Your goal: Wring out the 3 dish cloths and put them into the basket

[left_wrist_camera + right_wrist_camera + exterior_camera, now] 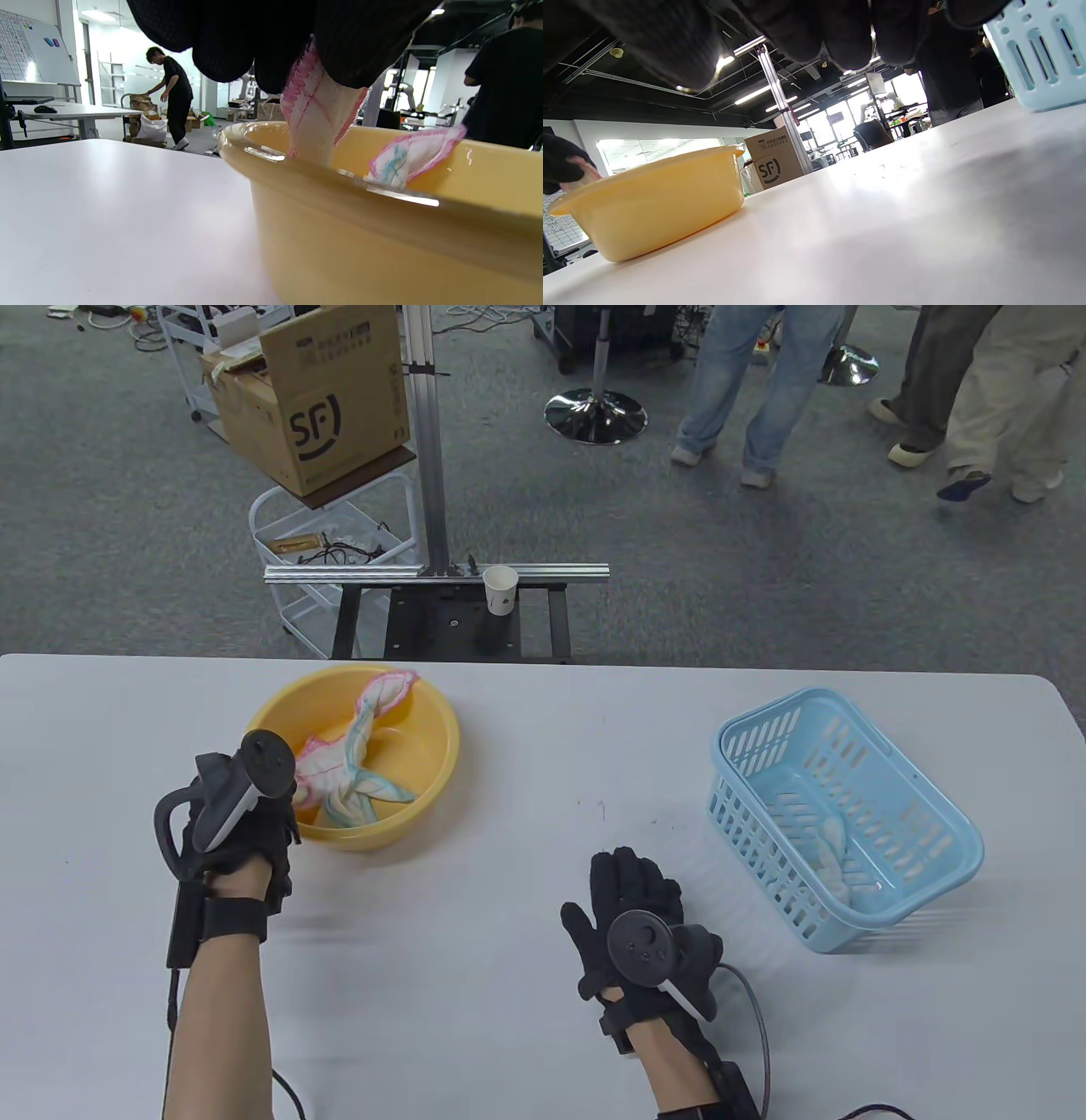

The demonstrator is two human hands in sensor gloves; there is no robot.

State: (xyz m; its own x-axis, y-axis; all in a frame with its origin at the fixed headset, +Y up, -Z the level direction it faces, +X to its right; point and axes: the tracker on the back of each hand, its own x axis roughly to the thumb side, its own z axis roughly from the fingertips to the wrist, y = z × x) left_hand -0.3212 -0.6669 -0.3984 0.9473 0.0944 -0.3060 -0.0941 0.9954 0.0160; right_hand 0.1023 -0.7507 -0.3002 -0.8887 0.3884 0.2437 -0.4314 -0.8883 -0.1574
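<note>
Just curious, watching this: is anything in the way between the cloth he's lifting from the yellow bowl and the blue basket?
Nothing visible. The bare table lies between the yellow bowl and the blue basket. Only the right hand rests nearby, nearer the person than that path.

Basin (441,738) left holding cloths (356,763), basket (950,865) right holding one cloth (831,848).

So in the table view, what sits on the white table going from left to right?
Left hand gripping a pink-edged cloth → yellow basin → right hand with straight fingers → blue basket with a cloth in it.
</note>
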